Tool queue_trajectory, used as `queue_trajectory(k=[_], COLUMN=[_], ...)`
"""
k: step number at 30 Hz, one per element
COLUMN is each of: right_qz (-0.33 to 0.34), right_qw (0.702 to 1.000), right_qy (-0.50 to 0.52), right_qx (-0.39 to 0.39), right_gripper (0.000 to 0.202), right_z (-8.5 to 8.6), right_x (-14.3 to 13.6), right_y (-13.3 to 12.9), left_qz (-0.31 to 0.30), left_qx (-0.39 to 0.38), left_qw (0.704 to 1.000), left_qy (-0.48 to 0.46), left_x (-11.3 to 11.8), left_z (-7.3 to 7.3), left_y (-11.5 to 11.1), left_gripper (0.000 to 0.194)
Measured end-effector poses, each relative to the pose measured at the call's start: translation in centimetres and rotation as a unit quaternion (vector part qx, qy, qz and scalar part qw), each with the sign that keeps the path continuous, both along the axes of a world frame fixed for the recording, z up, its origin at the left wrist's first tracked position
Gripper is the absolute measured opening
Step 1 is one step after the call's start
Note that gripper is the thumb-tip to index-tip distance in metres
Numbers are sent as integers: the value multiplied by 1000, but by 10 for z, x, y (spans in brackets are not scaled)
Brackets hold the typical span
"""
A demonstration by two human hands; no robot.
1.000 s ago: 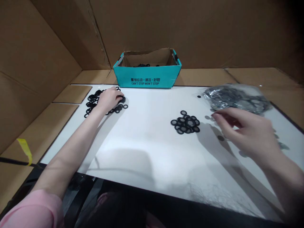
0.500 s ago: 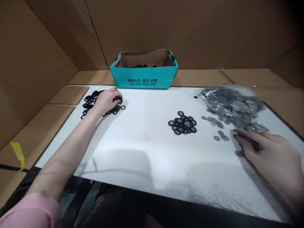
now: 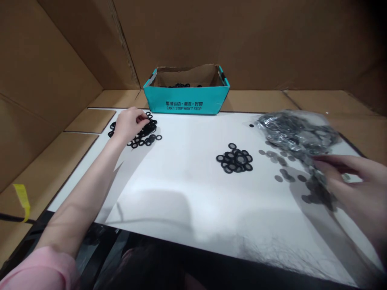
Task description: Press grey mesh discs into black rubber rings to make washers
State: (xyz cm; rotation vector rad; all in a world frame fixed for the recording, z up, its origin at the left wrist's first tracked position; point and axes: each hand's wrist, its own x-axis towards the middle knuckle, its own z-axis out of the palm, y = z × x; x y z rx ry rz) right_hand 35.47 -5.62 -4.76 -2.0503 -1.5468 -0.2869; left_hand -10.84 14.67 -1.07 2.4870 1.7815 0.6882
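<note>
My left hand [image 3: 130, 123] is over a pile of black rings [image 3: 148, 129] at the left, fingers curled inward; what they hold, if anything, is hidden. At the right, my right hand [image 3: 353, 181] pinches the near edge of a clear plastic bag [image 3: 296, 129] filled with grey discs. Loose grey discs [image 3: 286, 175] lie on the white surface beside the bag, and more spread below the pinched edge. Between the hands sits a heap of black rings with grey mesh-like centres [image 3: 234, 159].
A teal open box [image 3: 186, 98] with black rings inside stands at the back, against cardboard walls [image 3: 242, 44]. One small dark disc [image 3: 251, 125] lies left of the bag. A yellow strip [image 3: 22, 201] hangs at the left edge.
My right hand has taken hold of the bag's near edge, and more grey discs lie beneath it. My left hand has shifted slightly left and away over the ring pile.
</note>
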Motion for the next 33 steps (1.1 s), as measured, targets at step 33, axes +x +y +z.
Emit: queue_trajectory(k=[33], right_qz=[309], right_qw=[890], right_qy=[329], right_qx=[59], right_gripper=[10], right_z=[21], right_x=[-187], right_y=[14], left_qz=[-206], left_qx=[-532], left_qw=[660], left_qy=[-489], left_x=[95], left_z=[7], left_y=[-131], left_gripper=[11])
